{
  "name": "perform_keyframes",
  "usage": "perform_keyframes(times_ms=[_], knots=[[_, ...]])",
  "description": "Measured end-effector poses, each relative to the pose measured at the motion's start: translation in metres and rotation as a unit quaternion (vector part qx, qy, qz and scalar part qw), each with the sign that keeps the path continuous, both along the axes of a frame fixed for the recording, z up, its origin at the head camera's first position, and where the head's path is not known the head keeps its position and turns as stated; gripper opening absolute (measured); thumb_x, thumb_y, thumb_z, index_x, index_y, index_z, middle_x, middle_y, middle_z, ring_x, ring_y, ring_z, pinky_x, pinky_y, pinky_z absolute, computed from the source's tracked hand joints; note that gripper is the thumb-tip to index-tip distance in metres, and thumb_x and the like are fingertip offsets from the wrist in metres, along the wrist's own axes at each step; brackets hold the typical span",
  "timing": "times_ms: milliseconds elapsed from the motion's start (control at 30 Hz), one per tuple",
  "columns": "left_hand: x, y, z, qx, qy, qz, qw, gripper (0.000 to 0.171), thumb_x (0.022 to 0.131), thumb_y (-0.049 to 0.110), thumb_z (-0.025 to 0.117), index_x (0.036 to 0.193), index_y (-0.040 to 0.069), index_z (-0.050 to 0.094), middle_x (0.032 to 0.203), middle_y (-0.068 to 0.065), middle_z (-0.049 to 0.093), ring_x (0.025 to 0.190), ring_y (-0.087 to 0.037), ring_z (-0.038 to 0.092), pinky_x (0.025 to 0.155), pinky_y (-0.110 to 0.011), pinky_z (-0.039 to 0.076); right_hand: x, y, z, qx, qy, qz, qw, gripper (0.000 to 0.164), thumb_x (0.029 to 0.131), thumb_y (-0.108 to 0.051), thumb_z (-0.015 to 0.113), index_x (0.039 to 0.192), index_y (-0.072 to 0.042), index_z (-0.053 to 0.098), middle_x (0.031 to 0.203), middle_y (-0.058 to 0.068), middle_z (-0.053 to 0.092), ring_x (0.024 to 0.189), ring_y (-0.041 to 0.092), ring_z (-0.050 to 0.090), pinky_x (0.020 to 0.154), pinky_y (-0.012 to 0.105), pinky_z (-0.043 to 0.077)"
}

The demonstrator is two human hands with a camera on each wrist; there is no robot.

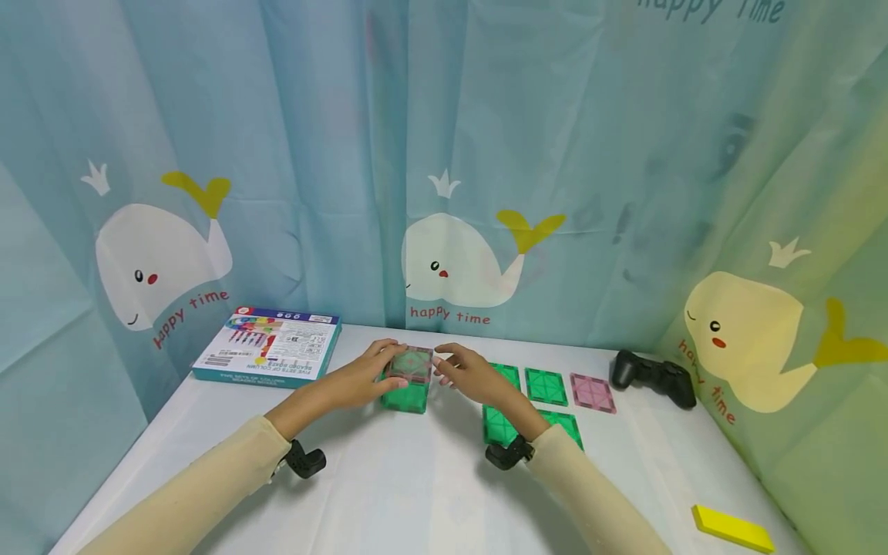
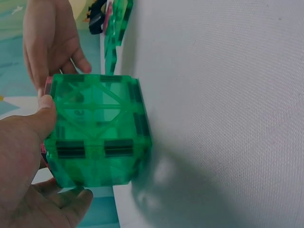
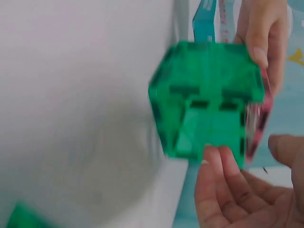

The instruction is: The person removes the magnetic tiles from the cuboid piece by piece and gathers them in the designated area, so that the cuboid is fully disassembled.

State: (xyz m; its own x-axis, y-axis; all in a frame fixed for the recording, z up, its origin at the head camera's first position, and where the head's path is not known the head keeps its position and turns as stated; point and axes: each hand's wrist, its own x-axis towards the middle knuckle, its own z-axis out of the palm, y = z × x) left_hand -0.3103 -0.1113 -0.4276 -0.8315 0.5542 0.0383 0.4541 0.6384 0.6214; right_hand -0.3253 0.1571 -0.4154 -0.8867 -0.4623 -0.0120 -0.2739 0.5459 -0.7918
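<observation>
A cube of see-through green magnetic tiles (image 1: 405,399) has a pink magnetic tile (image 1: 416,361) across its top. My left hand (image 1: 361,378) grips it from the left, the thumb lying along the near top edge; in the left wrist view its other fingers reach round the cube's side. At the cube's right side is my right hand (image 1: 475,376), fingers loosely bent and thumb apart. In the right wrist view that hand's fingertips (image 3: 225,156) overlap the cube's green side, while the thumb stands off beside the pink tile.
Right of the cube, several green magnetic tiles (image 1: 546,386) and a pink tile (image 1: 593,393) lie flat. Beyond them is a black game controller (image 1: 652,378). A boxed bead set (image 1: 267,347) lies back left, a yellow block (image 1: 732,529) front right. Whale-print curtains (image 1: 333,154) enclose the table.
</observation>
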Motion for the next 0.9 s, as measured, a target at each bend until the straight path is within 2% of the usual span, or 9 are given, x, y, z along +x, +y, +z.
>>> perform_keyframes(times_ms=[133, 367, 667, 800, 900], knots=[[0.000, 0.000, 0.001, -0.002, 0.000, -0.004, 1.0000, 0.075, 0.109, 0.045, 0.057, 0.168, 0.009, 0.028, 0.172, -0.022, 0.018, 0.156, -0.041, 0.031, 0.123, -0.059, 0.035, -0.001, -0.014, 0.000, -0.011, -0.008, -0.025, 1.000, 0.047, 0.111, -0.027, 0.057, 0.151, -0.003, 0.053, 0.112, 0.010, 0.075, 0.102, 0.030, 0.072, 0.089, 0.042, 0.059], [0.000, -0.001, 0.002, -0.005, 0.000, -0.004, 1.0000, 0.075, 0.109, 0.046, 0.057, 0.168, 0.011, 0.028, 0.173, -0.019, 0.019, 0.156, -0.038, 0.033, 0.123, -0.058, 0.035, -0.002, -0.022, 0.007, -0.041, -0.037, -0.028, 0.998, 0.050, 0.109, -0.019, 0.061, 0.153, 0.002, 0.050, 0.106, 0.011, 0.073, 0.111, 0.041, 0.068, 0.097, 0.053, 0.056], [-0.001, -0.001, 0.004, -0.004, 0.007, -0.008, 0.9999, 0.076, 0.108, 0.045, 0.060, 0.167, 0.009, 0.029, 0.170, -0.019, 0.023, 0.154, -0.036, 0.034, 0.122, -0.057, 0.036, 0.002, -0.025, 0.008, -0.073, -0.058, -0.042, 0.995, 0.043, 0.109, -0.014, 0.061, 0.150, -0.003, 0.055, 0.108, 0.015, 0.069, 0.099, 0.024, 0.071, 0.104, 0.055, 0.055], [0.000, -0.002, 0.005, -0.005, 0.002, -0.004, 1.0000, 0.082, 0.107, 0.046, 0.060, 0.170, 0.011, 0.021, 0.172, -0.018, 0.022, 0.156, -0.037, 0.032, 0.123, -0.058, 0.035, 0.002, -0.026, 0.007, -0.087, -0.063, -0.047, 0.993, 0.040, 0.108, -0.012, 0.061, 0.147, -0.003, 0.057, 0.106, 0.015, 0.068, 0.099, 0.023, 0.071, 0.104, 0.054, 0.056], [0.001, -0.002, 0.006, -0.008, -0.006, -0.001, 1.0000, 0.086, 0.108, 0.047, 0.060, 0.172, 0.016, 0.012, 0.173, -0.018, 0.020, 0.157, -0.038, 0.031, 0.123, -0.059, 0.034, 0.003, -0.026, 0.009, -0.094, -0.048, -0.050, 0.993, 0.039, 0.108, -0.010, 0.062, 0.145, -0.001, 0.057, 0.101, 0.014, 0.066, 0.094, 0.023, 0.070, 0.101, 0.054, 0.057]])
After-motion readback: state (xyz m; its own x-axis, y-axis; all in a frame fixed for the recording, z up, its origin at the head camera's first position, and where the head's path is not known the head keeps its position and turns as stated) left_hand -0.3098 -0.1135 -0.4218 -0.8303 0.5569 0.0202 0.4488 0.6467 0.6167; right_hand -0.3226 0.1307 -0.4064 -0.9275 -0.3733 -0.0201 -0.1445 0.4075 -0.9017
